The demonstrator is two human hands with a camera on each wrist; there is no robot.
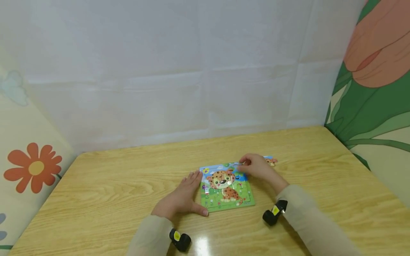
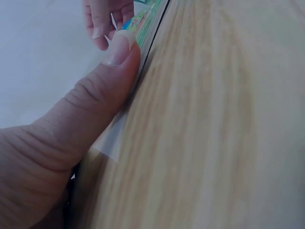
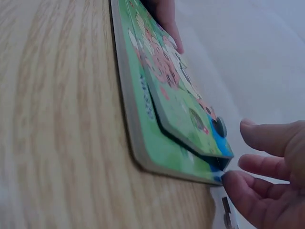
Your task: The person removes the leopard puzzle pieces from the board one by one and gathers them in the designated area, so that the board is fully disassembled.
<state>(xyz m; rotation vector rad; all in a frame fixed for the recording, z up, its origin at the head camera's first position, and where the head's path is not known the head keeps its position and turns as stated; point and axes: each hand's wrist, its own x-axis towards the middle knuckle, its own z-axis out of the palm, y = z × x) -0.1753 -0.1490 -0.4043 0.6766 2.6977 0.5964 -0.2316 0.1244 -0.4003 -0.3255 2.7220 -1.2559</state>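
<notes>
A leopard jigsaw puzzle [image 1: 223,192] in a green-and-blue board lies flat on the table. My left hand [image 1: 184,197] rests at its left side, fingers stretched along the edge and thumb at the near left corner. In the left wrist view the thumb [image 2: 121,50] presses against the board's edge. At the far right corner is my right hand [image 1: 256,166], its fingertips right at the board. Its thumb [image 3: 267,137] and fingers stand apart in the right wrist view, with no piece showing between them. A rounded puzzle tab [image 3: 219,127] sticks up near that corner.
Behind the right hand a loose puzzle piece [image 1: 270,160] with blue and spotted orange print lies on the wooden table [image 1: 128,181]. A white cloth [image 1: 153,71] hangs behind the table's far edge. Walls with painted flowers stand at both sides.
</notes>
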